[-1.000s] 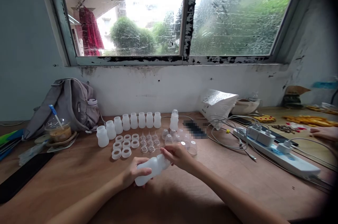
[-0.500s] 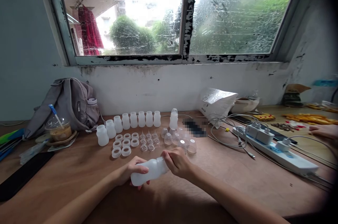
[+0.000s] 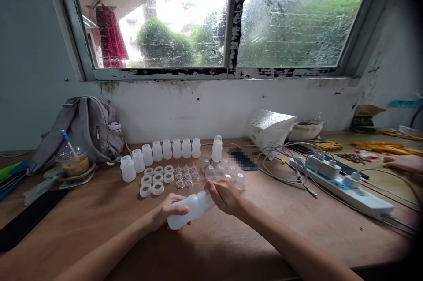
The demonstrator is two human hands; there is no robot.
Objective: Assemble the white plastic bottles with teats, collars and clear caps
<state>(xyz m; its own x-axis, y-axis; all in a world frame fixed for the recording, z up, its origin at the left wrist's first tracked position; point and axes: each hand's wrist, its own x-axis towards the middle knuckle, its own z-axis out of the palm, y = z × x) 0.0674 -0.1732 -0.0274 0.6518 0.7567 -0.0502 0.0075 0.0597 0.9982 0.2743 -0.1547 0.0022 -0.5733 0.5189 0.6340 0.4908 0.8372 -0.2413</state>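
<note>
A frosted white baby bottle (image 3: 187, 213) lies tilted above the table, its neck pointing up to the right. My left hand (image 3: 172, 210) is wrapped round the bottle's body, thumb on top. At the neck end, my right hand (image 3: 224, 196) is closed over the bottle's top; its fingers hide what they pinch there. Beyond my hands lie several white screw rings (image 3: 158, 178) and several clear silicone nipples (image 3: 186, 177). Several clear dome caps (image 3: 224, 170) stand right of them. A row of open bottles (image 3: 167, 149) stands behind, and a capped bottle (image 3: 217, 148) is apart from that row.
On the left are a grey backpack (image 3: 89, 126), an iced drink cup (image 3: 73, 164) and a black flat object (image 3: 31, 219). To the right lie cables (image 3: 280, 173), a white power strip (image 3: 343, 190) and a plastic bag (image 3: 271, 129). Another person's hand (image 3: 403, 164) is at the far right.
Both my hands and the held bottle have shifted slightly right and up. The bottle's neck tilts a little higher. The things on the table have stayed in place.
</note>
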